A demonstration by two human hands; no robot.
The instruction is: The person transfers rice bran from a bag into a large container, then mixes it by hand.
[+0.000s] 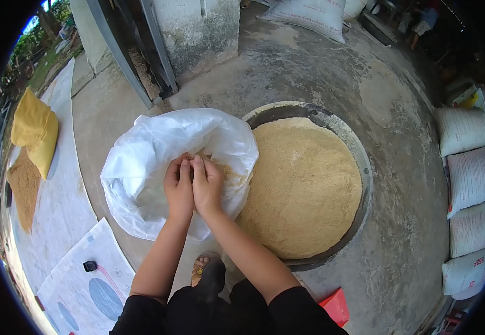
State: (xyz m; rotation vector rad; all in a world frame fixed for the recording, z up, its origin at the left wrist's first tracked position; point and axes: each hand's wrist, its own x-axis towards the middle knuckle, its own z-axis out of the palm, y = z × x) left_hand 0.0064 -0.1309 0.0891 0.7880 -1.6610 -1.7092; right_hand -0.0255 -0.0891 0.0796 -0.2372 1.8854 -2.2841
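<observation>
My left hand (178, 184) and my right hand (206, 183) meet side by side over the mouth of a white plastic bag (128, 167). Their fingers are curled and pressed together at the tips, so both are closed. Whatever they pinch, if anything, is too small or hidden to make out. Some tan powder clings inside the bag near my right hand. Touching the bag's right side is a wide round basin (365, 167) heaped with tan, bran-like powder (304, 184).
Filled white sacks (471, 178) line the right edge, and another sack (306, 17) lies at the back. On the left, a yellow sack (34, 131) spills brown grain onto a sheet (66, 195). A red object (336, 307) and a small black box (90, 266) lie near me.
</observation>
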